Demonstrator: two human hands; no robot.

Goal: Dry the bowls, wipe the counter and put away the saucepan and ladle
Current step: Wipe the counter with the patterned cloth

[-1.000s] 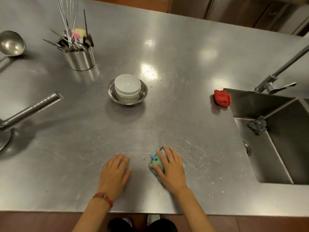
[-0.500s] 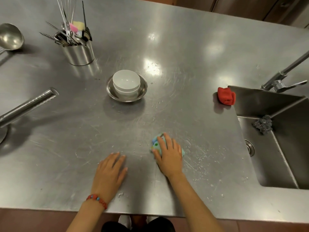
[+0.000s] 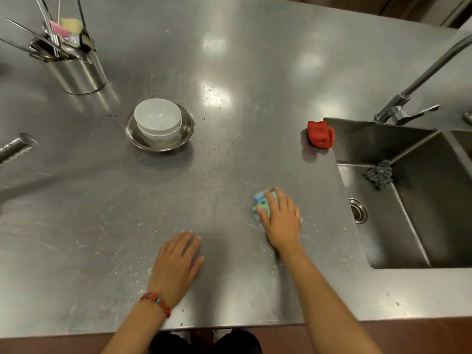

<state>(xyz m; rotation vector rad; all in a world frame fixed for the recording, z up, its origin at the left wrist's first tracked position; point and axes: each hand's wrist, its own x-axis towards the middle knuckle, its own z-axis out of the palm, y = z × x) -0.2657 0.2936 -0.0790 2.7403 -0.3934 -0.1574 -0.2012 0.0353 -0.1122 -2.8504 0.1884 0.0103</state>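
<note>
Right hand: the right hand (image 3: 280, 221) lies palm-down on a cloth (image 3: 263, 204), fingers spread over it and pressing it flat to the bench; no fist, no pinch.
Left hand: the left hand (image 3: 177, 264) rests flat and empty on the bench, fingers loosely together, nothing under it; a red bead bracelet (image 3: 155, 301) is on the wrist.
Cloth: pale blue with green dots, mostly hidden by the hand, its far left corner poking out; it sits near the sink's front left corner.
Bench: the steel bench (image 3: 242, 72) shows scattered water drops and streaks around and between both hands.
Bowls: two white bowls (image 3: 158, 121) are nested upright inside a shallow steel dish (image 3: 187, 129), left of centre and well apart from the hands.
Saucepan: only a steel handle (image 3: 16, 148) enters from the left edge, probably the saucepan's; the pan itself is out of view.
Holder: a steel holder (image 3: 76, 72) at far left stands upright, full of utensils and a pink and yellow sponge (image 3: 67, 28).
Sink: the sink (image 3: 421, 200) is set in at right, with a dark scourer (image 3: 379, 173) on its ledge and a tap (image 3: 408, 98) behind.
Red cloth: a folded red cloth (image 3: 320, 134) lies on the bench, touching the sink's far left corner.
</note>
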